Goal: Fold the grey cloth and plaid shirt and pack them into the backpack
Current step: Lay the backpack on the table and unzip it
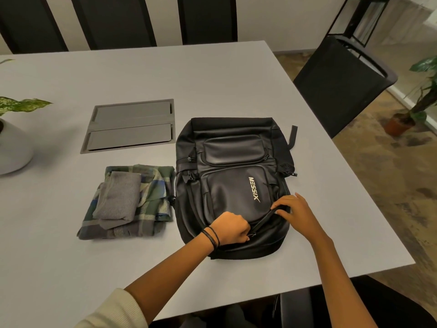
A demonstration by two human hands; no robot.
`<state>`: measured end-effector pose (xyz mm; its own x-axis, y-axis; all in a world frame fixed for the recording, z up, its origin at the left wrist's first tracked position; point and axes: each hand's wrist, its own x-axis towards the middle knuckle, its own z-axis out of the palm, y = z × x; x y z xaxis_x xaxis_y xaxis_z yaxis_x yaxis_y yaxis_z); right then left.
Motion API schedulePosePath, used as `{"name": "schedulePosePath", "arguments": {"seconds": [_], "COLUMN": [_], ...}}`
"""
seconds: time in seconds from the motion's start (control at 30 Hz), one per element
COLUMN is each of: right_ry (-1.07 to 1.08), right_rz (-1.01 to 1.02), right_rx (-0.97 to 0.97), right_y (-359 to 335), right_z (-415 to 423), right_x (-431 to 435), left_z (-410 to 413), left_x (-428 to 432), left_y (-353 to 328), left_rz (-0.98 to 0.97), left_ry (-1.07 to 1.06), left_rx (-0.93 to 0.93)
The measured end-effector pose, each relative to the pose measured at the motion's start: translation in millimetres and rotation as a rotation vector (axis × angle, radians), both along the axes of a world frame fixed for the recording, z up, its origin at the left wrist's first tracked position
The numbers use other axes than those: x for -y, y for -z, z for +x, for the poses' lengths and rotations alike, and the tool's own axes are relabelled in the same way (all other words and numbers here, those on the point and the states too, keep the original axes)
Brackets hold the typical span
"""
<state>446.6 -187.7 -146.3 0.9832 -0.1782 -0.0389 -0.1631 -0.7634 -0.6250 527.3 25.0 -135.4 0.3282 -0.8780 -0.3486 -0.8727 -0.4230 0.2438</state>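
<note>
Lying flat at centre-right of the frame, the black backpack (234,185) rests front-up on the grey desk (212,79), its near end toward the person. The left hand (230,227) is closed in a fist on what looks like a zipper pull at the lower front, while the right hand (294,213) pinches the edge of the flap with narrowed fingers, lifting it slightly. Just left of the bag, the folded plaid shirt (156,200) lies with the folded grey cloth (119,197) stacked on top; neither is packed yet.

Risk: if the flap is not held taut, the zipper may snag or the bag may slide toward the desk edge close on the right. Lifting the stack carelessly could undo the folds.

Further out, a recessed cable hatch (131,125) sits at upper left of the bag, a white plant pot (11,150) at far left, a black chair (340,84) at upper right. Nothing blocks the path between clothes and bag.
</note>
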Motion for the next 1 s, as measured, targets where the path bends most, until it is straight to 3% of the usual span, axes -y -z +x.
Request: {"name": "schedulePosePath", "arguments": {"seconds": [0.43,0.57,0.77,1.0], "right_ry": [0.093,-0.080,-0.337,-0.343], "right_rz": [0.082,0.065,0.019,-0.044], "right_rx": [-0.101,-0.243,-0.232,-0.226], "right_y": [-16,-31,-36,-27], "right_z": [-6,1,16,19], "right_x": [-1,-13,-77,-95], "left_z": [37,38,37,35], "left_x": [-33,-44,-52,-65], "left_y": [-17,-18,-20,-14], "left_rz": [0.049,0.019,-0.035,-0.050], "left_ry": [-0.073,-0.119,-0.159,-0.193], "left_rx": [-0.279,-0.357,-0.385,-0.436]}}
